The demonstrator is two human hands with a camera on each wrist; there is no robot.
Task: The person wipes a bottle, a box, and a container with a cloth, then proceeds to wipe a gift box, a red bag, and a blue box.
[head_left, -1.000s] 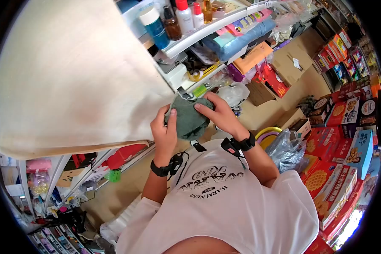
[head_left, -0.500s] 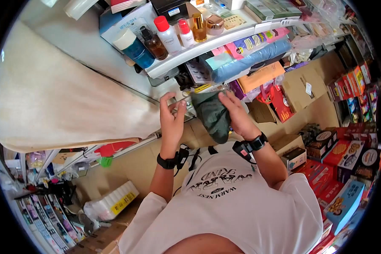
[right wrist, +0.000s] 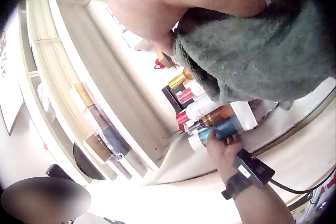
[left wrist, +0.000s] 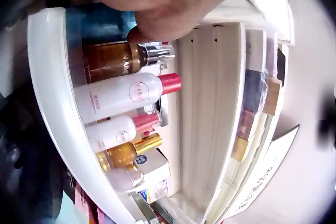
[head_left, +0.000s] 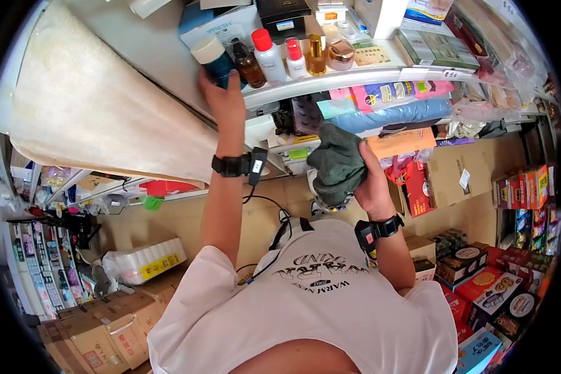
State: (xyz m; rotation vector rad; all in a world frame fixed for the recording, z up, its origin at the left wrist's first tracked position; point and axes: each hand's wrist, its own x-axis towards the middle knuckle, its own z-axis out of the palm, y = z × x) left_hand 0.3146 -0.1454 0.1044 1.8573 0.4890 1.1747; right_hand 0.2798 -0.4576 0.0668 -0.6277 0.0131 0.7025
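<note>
My left hand (head_left: pixel 223 100) reaches up to the shelf and grips a blue bottle (head_left: pixel 217 65) with a white cap, fingers on one side and thumb on the other. The bottle stands at the left end of a row; in the left wrist view the thumb lies against its blue side (left wrist: pixel 102 24). Beside it is a brown bottle (head_left: pixel 248 65) with a dark pump top. My right hand (head_left: pixel 375 190) holds a bunched dark green cloth (head_left: pixel 336 165) in front of the lower shelf, thumb over its edge. In the right wrist view the cloth hides part of the row.
Along the shelf edge (head_left: pixel 355 79) stand red-capped white bottles (head_left: pixel 269 59), a gold-capped bottle (head_left: pixel 316 56) and a round jar (head_left: pixel 341 55). Wrapped packs (head_left: pixel 393 115) lie on the shelf below. A cream-covered surface (head_left: pixel 100 106) is at left, with cartons (head_left: pixel 106 330) on the floor.
My left hand has let go of the cloth and moved up to the blue bottle. The cloth, now in my right hand alone, has shifted right. The head view has turned toward the shelf.
</note>
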